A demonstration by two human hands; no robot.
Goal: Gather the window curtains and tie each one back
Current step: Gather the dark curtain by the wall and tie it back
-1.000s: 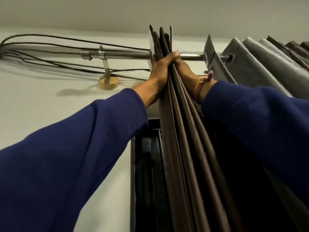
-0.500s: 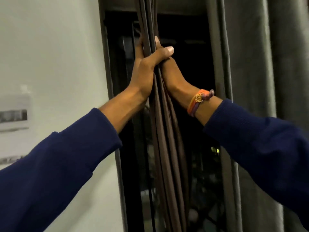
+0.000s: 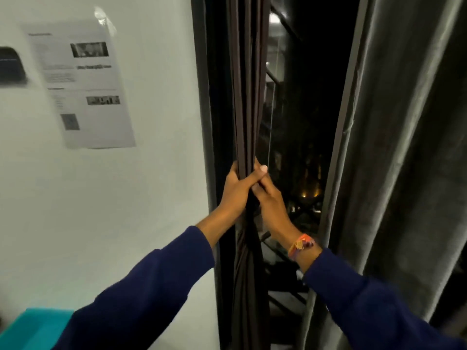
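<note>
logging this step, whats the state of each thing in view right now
brown curtain: gathered into a tight bundle of folds, not tied
left hand: grips the bundle, thumb across its front
right hand: holds the bundle from the right
grey curtain: hanging loose, untied
window: uncovered between the curtains, dark outside
paper notice: taped flat to the wall

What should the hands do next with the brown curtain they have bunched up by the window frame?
Probably keep the left hand clamped round the gathered brown curtain and free the right hand to fetch a tie. Both hands grip the tight bundle at mid-height beside the window frame, yet no tie-back is visible round it. The grey curtain hangs loose and can wait.
</note>
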